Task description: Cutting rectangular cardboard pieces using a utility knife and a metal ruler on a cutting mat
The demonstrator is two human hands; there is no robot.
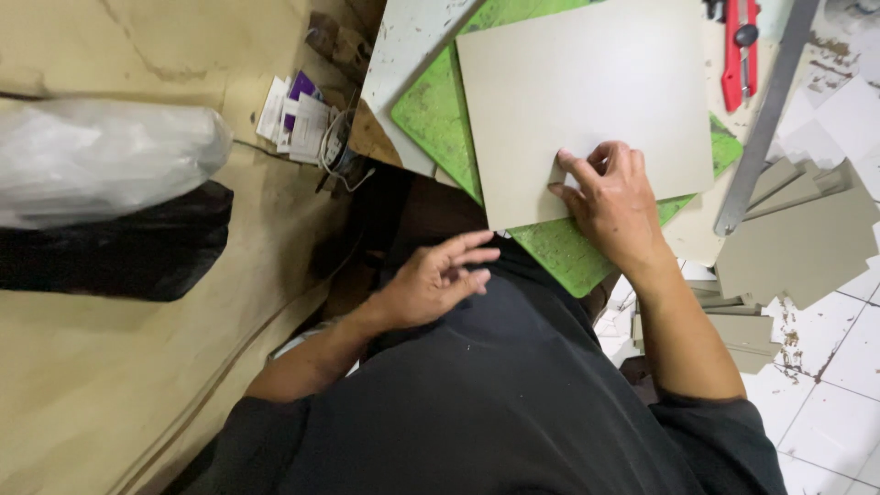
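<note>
On the green mat [431, 115], right hand [612, 209] presses a plain grey board [587, 92] — grip flat; left hand [431, 280] loose, empty.

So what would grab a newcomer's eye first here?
The big grey board on the green cutting mat, top centre, with the right hand pressing its lower edge. The left hand hangs open near the lap. A red utility knife lies top right beside a metal ruler.

We see a large grey cardboard sheet [577, 92], plain and flat, lying on the green cutting mat [431, 115]. It covers most of the mat, and its near edge hangs slightly past the mat's border.
</note>
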